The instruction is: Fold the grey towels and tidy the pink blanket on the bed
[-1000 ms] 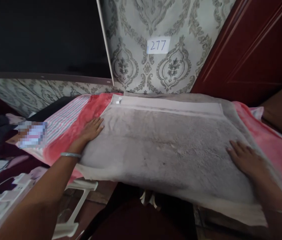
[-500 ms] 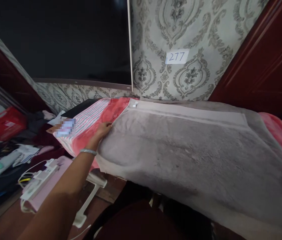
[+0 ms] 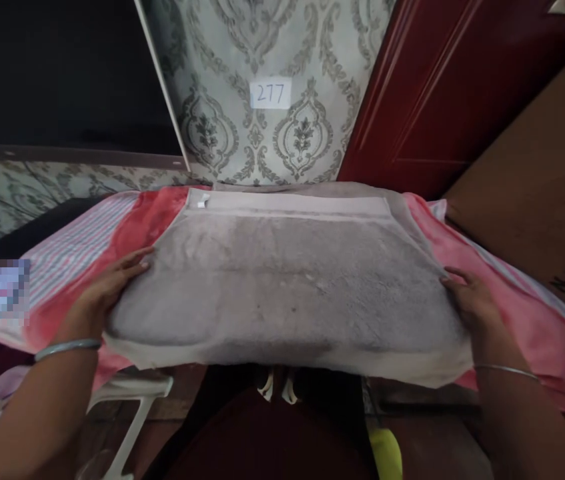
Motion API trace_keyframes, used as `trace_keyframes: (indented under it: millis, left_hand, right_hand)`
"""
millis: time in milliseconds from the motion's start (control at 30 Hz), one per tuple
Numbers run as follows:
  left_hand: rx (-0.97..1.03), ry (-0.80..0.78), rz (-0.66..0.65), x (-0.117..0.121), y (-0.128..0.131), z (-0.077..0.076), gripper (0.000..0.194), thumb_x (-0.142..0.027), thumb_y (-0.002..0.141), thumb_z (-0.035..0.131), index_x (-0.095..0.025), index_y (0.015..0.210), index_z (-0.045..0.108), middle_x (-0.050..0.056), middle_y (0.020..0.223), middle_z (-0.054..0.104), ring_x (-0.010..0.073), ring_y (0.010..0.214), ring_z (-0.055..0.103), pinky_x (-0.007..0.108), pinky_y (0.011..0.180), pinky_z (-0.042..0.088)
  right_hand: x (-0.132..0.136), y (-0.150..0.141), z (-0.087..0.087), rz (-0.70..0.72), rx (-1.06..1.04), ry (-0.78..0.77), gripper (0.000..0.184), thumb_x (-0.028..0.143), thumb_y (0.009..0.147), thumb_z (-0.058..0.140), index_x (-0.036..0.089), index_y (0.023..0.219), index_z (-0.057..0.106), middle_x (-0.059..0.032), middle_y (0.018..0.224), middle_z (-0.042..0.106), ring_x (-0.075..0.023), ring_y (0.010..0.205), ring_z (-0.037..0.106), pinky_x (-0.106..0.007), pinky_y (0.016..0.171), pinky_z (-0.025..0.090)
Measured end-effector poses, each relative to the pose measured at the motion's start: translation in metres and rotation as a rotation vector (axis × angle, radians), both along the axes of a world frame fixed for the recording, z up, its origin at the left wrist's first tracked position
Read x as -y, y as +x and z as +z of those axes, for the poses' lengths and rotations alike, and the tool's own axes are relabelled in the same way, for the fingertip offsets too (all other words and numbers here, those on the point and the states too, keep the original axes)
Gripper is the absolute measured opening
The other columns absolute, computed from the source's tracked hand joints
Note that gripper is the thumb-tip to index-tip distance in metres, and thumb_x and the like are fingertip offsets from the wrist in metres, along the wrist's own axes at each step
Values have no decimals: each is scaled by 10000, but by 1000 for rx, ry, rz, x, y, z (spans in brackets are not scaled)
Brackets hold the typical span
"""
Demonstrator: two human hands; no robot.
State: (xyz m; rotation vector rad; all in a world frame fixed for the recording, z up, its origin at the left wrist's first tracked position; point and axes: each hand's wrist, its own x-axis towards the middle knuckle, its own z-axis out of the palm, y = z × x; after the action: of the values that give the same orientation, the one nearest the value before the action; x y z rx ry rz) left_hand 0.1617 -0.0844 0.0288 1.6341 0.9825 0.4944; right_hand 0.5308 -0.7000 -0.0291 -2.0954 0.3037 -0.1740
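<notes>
A grey plush towel (image 3: 282, 280) lies spread before me, with a pale band along its far side and a small white tag (image 3: 203, 201) at the far left corner. My left hand (image 3: 117, 280) is closed on its left edge, fingertips at the rim. On the opposite side, my right hand (image 3: 469, 293) pinches the right edge between thumb and fingers. The near edge hangs a little over the front. Beneath the towel is a red, pink and striped cloth (image 3: 155, 217), showing at both sides.
A dark TV screen (image 3: 62, 80) is at the back left. The patterned wall bears a paper marked 277 (image 3: 271, 93). A dark red door (image 3: 427, 87) and a cardboard box (image 3: 537, 167) are at the right. A white stand (image 3: 135, 427) is below left; something yellow (image 3: 386, 453) is on the floor.
The view has swung right, so the towel now sits centred. My right hand, blurred at the frame's edge before, now shows clearly on the towel's right edge. The left hand keeps its hold.
</notes>
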Motion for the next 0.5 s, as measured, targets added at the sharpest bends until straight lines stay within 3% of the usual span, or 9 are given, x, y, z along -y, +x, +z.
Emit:
trace_keyframes:
  millis: [133, 267, 367, 500]
  left_hand:
    - [57, -13, 98, 4, 7, 0, 385, -201, 654, 728, -253, 1034, 754, -60, 834, 732, 134, 732, 590, 212, 611, 454]
    - [175, -56, 212, 0, 11, -4, 209, -168, 605, 685, -236, 801, 704, -88, 677, 648, 110, 672, 511, 184, 593, 401]
    - [217, -44, 233, 0, 12, -5, 204, -176, 567, 679, -235, 762, 676, -85, 655, 619, 113, 667, 497, 187, 592, 394]
    - [176, 49, 222, 7, 13, -4, 196, -251, 528, 687, -238, 722, 667, -80, 627, 604, 114, 636, 470, 178, 554, 367]
  right_hand:
    - [-1, -9, -10, 4, 139, 158, 526, 362, 654, 651, 169, 1140, 707, -13, 684, 594, -184, 636, 465, -325, 584, 389]
    - [-1, -6, -14, -14, 250, 333, 346, 320, 655, 638, 191, 975, 654, -48, 870, 638, -188, 810, 525, -321, 760, 450]
    - [2, -1, -18, -2, 293, 411, 272, 304, 636, 639, 199, 886, 620, -68, 938, 648, -198, 898, 544, -335, 866, 445]
    - [8, 6, -28, 23, 305, 409, 292, 348, 606, 655, 197, 856, 647, -45, 895, 642, -205, 891, 542, -353, 880, 441]
